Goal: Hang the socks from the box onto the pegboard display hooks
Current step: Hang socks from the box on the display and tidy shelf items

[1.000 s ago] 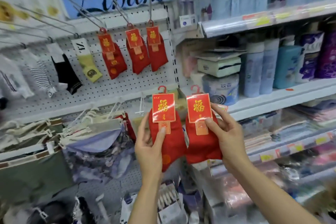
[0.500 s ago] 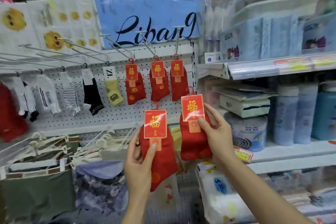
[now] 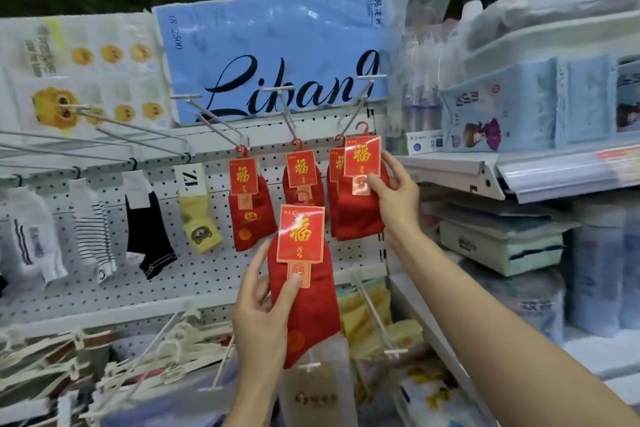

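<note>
My right hand pinches a red sock pack with a red and gold card, raised in front of the rightmost hanging red pair; its red hanger hook sits just below the tip of the right metal display hook. My left hand grips a second red sock pack lower down, thumb on its card. Two more red pairs hang on the white pegboard from the middle and left hooks.
Yellow, black, striped and white socks hang to the left on the pegboard. A blue sign stands above. Empty hooks jut out below. Shelves with bottles and packets fill the right side.
My right hand has lifted its sock pack up to the level of the rightmost hanging pair. My left hand stays lower with its pack. The view has tilted upward.
</note>
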Tool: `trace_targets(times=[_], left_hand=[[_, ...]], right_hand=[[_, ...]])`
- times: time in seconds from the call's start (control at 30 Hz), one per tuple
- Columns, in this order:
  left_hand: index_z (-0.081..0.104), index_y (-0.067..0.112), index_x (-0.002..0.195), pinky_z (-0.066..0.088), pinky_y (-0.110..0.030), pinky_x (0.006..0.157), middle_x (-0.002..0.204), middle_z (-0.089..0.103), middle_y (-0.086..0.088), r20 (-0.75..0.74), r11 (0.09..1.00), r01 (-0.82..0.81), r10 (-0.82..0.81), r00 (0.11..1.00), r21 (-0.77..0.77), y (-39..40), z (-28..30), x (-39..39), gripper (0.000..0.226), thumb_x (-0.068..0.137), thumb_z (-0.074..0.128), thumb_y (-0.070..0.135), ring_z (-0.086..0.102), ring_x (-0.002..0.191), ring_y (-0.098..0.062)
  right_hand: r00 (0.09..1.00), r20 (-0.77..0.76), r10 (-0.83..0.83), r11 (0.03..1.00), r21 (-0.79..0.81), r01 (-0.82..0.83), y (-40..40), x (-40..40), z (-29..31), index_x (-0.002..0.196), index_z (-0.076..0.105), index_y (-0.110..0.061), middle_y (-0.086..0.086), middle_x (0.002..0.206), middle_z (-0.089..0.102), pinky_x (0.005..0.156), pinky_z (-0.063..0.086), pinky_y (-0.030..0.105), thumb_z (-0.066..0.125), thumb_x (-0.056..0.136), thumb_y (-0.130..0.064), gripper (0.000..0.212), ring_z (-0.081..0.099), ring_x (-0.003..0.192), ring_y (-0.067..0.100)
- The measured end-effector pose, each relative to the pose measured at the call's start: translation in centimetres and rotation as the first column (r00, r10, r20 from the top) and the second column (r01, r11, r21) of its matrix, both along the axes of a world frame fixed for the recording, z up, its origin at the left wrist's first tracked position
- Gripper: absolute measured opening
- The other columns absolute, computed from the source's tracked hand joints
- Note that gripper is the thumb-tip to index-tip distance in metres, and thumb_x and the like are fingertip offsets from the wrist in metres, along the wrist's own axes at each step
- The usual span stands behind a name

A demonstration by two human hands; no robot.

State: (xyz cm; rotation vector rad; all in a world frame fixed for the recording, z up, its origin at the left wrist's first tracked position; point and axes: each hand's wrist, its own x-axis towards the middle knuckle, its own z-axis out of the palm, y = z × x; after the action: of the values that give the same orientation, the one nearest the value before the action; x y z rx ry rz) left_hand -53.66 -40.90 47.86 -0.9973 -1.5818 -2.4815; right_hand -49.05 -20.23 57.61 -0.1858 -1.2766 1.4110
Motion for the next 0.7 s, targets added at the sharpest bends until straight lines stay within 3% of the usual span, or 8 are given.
trace_targets(times=[0.1, 0.2, 0.4, 0.47, 0.6, 0.7], left_hand=[[0.057, 0.053, 0.124, 0.062, -0.042, 0.069, 0.109, 0.074, 0.005, -0.005, 1.000, 0.021, -0.021, 1.000, -0.003, 1.0, 0.2, -0.8, 0.055, 0.084, 0.073, 0.018, 0.073, 0.096, -0.016], [0.055, 0.046, 0.131, 0.062, -0.037, 0.067, 0.104, 0.075, 0.010, -0.010, 1.000, 0.025, -0.025, 1.000, 0.001, 1.9, 0.1, -1.2, 0.057, 0.086, 0.072, 0.016, 0.073, 0.095, -0.014], [0.054, 0.041, 0.133, 0.062, -0.035, 0.067, 0.101, 0.076, 0.007, 0.007, 1.000, 0.008, -0.008, 1.000, 0.000, 3.9, -0.1, -0.8, 0.057, 0.086, 0.072, 0.015, 0.073, 0.093, -0.015], [0.054, 0.042, 0.133, 0.061, -0.033, 0.066, 0.101, 0.076, 0.007, 0.000, 1.000, 0.006, -0.006, 1.000, -0.001, 4.8, 0.2, -0.6, 0.056, 0.086, 0.072, 0.015, 0.073, 0.092, -0.014], [0.054, 0.043, 0.133, 0.062, -0.042, 0.072, 0.113, 0.073, 0.000, -0.014, 1.000, 0.008, -0.008, 1.000, -0.001, 6.7, 0.9, -0.5, 0.056, 0.087, 0.073, 0.018, 0.072, 0.100, -0.018], [0.053, 0.040, 0.136, 0.062, -0.041, 0.074, 0.119, 0.070, 0.005, -0.027, 1.000, 0.000, 0.001, 1.000, 0.018, 8.1, 1.5, -0.2, 0.058, 0.086, 0.073, 0.017, 0.068, 0.109, -0.016]], right_hand=[[1.000, 0.005, 0.007, 1.000, 0.021, -0.007, 0.9, -1.4, 0.3, 0.137, 0.055, -0.028, -0.004, 0.120, 0.066, 0.075, 0.058, 0.025, 0.065, 0.090, -0.006, 0.053, 0.066, 0.105, 0.011], [1.000, 0.025, 0.018, 0.999, 0.048, -0.019, 1.9, -2.4, 0.5, 0.137, 0.055, -0.029, -0.011, 0.114, 0.066, 0.071, 0.056, 0.021, 0.066, 0.090, -0.007, 0.053, 0.066, 0.098, 0.003], [0.992, 0.123, 0.032, 0.996, 0.075, -0.042, 4.2, -3.9, 0.1, 0.134, 0.058, -0.027, -0.001, 0.119, 0.065, 0.071, 0.056, 0.021, 0.063, 0.091, -0.004, 0.049, 0.065, 0.098, 0.006], [0.990, 0.140, 0.008, 0.996, 0.086, -0.020, 5.0, -4.3, 0.1, 0.134, 0.058, -0.027, 0.001, 0.121, 0.065, 0.074, 0.057, 0.024, 0.063, 0.091, -0.004, 0.049, 0.065, 0.101, 0.011], [0.980, 0.197, -0.038, 0.996, 0.082, 0.023, 5.9, -5.1, 0.4, 0.132, 0.060, -0.027, 0.003, 0.125, 0.065, 0.087, 0.057, 0.037, 0.063, 0.091, -0.005, 0.046, 0.064, 0.106, 0.016], [0.968, 0.230, -0.100, 0.988, 0.141, 0.069, 5.3, -4.8, 0.7, 0.137, 0.055, -0.021, 0.003, 0.134, 0.060, 0.098, 0.049, 0.032, 0.061, 0.095, -0.013, 0.044, 0.058, 0.120, 0.018]])
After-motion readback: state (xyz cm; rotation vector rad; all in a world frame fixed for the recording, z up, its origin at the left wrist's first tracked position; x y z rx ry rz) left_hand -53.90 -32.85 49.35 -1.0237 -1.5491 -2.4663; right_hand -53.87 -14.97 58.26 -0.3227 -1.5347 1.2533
